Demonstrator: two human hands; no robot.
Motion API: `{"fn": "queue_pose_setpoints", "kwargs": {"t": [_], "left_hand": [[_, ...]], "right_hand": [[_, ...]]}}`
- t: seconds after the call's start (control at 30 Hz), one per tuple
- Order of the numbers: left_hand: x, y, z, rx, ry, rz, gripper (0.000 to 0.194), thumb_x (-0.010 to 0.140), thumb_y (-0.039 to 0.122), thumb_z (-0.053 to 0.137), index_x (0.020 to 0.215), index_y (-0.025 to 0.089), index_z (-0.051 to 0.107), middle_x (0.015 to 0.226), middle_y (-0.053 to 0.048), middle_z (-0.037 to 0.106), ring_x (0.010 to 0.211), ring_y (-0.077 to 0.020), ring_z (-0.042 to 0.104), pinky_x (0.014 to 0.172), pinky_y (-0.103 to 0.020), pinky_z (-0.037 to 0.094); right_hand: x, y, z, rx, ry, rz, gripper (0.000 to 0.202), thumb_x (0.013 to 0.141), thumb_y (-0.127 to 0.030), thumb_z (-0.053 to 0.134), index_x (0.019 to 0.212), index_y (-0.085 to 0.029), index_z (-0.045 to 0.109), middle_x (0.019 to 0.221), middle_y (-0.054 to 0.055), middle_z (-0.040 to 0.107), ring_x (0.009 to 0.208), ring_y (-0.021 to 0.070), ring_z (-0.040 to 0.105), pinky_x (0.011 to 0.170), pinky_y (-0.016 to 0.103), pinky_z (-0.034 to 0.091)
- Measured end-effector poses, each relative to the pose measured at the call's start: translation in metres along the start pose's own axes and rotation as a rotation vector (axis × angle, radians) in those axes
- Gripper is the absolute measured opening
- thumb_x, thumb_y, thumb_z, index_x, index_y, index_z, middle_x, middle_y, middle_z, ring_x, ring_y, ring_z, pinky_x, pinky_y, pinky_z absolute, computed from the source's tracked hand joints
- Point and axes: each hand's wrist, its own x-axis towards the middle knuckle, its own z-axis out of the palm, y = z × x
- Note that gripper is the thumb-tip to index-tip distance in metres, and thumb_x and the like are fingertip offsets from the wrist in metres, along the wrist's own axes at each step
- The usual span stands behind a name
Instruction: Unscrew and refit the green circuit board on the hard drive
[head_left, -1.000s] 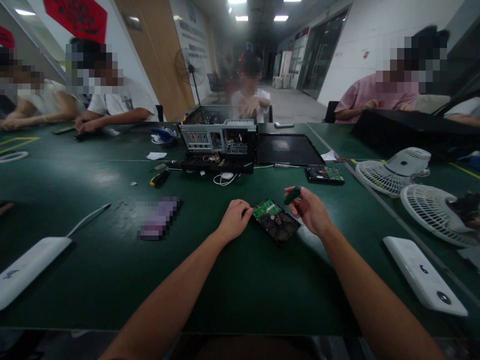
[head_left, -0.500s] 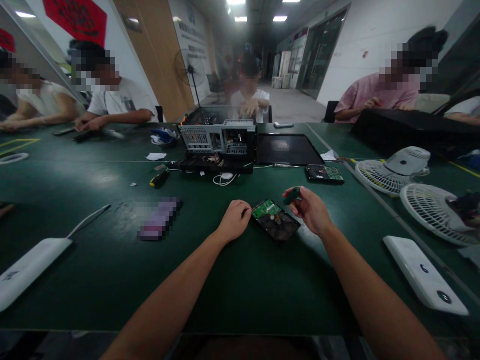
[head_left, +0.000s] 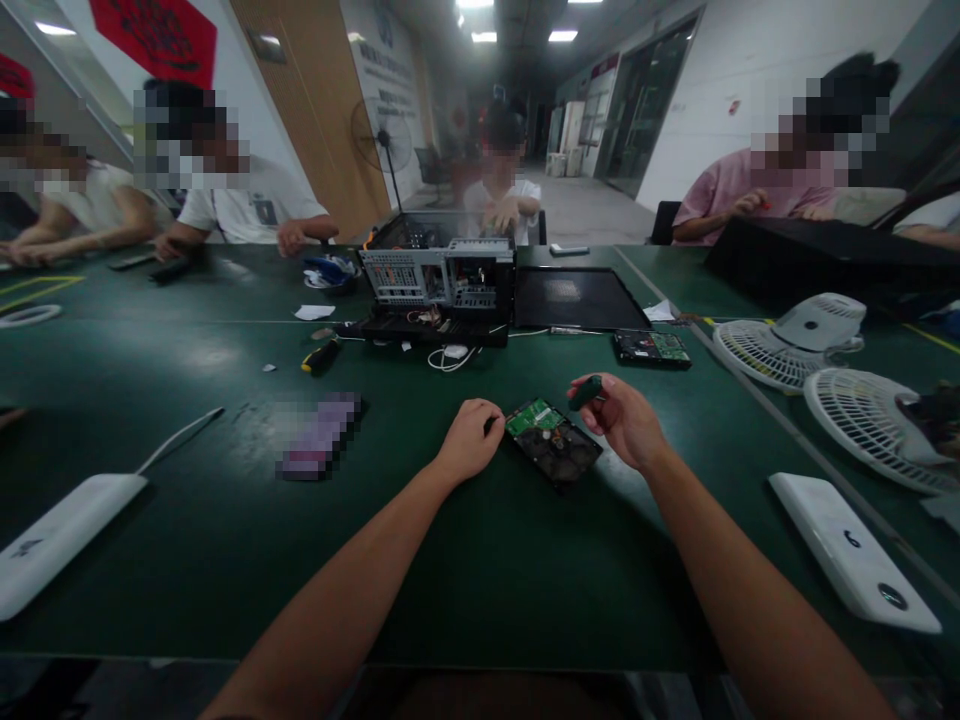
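Note:
A hard drive with a green circuit board (head_left: 553,440) lies aslant on the green table between my hands. My left hand (head_left: 472,438) rests at its left corner, fingers curled together around a small dark thing that I cannot make out. To the right of the drive, my right hand (head_left: 619,418) is raised a little and pinches a small dark green object (head_left: 586,392) between thumb and fingers. Straight ahead stands an opened computer case (head_left: 439,280) with its metal frame and wires showing.
A second drive (head_left: 651,349) lies behind my right hand. White fan parts (head_left: 780,340) and a white power bank (head_left: 855,550) are at the right. A yellow-black screwdriver (head_left: 321,356), a blurred phone (head_left: 321,436) and a white device (head_left: 71,540) lie left. People sit across the table.
My hands and the drive have hardly moved. Across the table at the left, a person in white has lifted one hand and moved it to the right.

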Motion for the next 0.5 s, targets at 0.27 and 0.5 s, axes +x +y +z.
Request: {"fn": "queue_pose_setpoints", "kwargs": {"t": [0.27,0.5], "left_hand": [[-0.0001,0.0012,-0.0002,0.003,0.005,-0.005,0.012,0.096,0.02,0.057,0.095,0.022,0.069,0.103,-0.006,0.07,0.106,-0.025,0.061,0.098,-0.041,0.05],[-0.0003,0.0026,-0.0019,0.001,0.001,0.002,0.012,0.097,0.021,0.057,0.093,0.022,0.069,0.102,-0.006,0.07,0.105,-0.0247,0.061,0.095,-0.04,0.05]], "right_hand": [[0.0041,0.0035,-0.0077,-0.08,0.02,-0.073,0.024,0.087,-0.041,0.061,0.092,-0.019,0.07,0.099,0.009,0.072,0.061,0.0125,0.045,0.048,0.028,0.026],[-0.0014,-0.0024,-0.0019,-0.009,-0.002,-0.022,0.029,0.083,-0.039,0.064,0.107,-0.024,0.068,0.095,0.004,0.067,0.054,0.0099,0.043,0.045,0.026,0.022]]}}
